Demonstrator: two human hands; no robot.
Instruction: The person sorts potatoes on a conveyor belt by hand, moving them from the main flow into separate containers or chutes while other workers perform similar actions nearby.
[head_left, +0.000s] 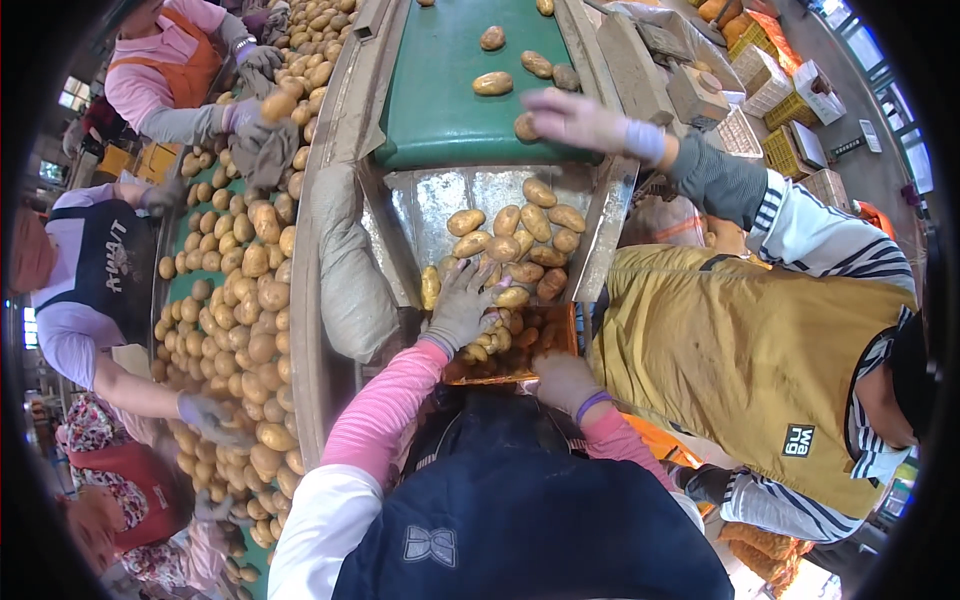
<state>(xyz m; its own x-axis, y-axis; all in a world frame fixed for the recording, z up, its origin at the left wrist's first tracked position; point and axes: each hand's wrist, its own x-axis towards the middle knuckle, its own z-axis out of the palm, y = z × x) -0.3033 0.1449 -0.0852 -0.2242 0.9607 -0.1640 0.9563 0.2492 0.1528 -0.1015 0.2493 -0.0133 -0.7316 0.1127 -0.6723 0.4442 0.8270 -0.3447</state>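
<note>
My left hand (465, 304), in a grey work glove with the fingers spread, rests on potatoes at the lower lip of a metal chute (427, 199). Several potatoes (535, 223) lie on the chute around it. Below the lip, an orange container (572, 330) holds more potatoes. My right hand (568, 384), gloved and blurred, is at the container's near right edge; its fingers are partly hidden, so its grip is unclear. Above the chute, a green conveyor belt (450, 124) carries a few potatoes (493, 83).
A co-worker in a mustard vest (735, 352) stands close on the right, one gloved hand (574, 120) over the belt. A stuffed cloth sack (352, 262) lines the left frame. Beyond it, co-workers reach over a second belt heaped with potatoes (255, 315). Crates (787, 150) stand at upper right.
</note>
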